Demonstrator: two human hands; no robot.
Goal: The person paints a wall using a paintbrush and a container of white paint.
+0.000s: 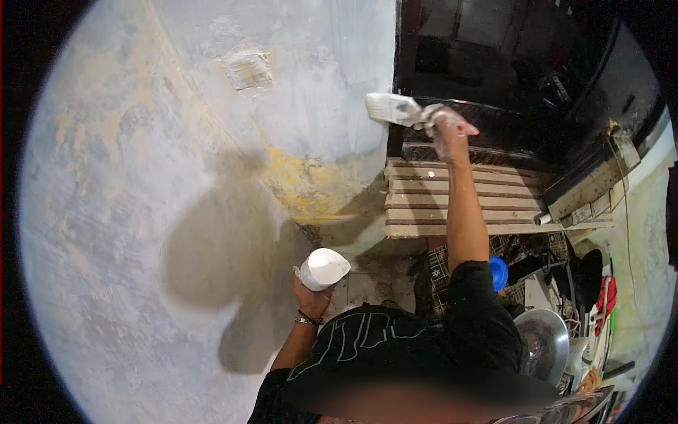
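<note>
Left hand (315, 298) curled around a white container (313, 280), low in the view; right hand (450, 133), arm extended, fingers closed on a broad, white-smeared brush (393, 109), its bristles at the boundary between pale wall (332, 78) and dark panel (487, 63), a slatted wooden bench (422, 201) appearing lower; whether bristles touch wall cannot be told
</note>
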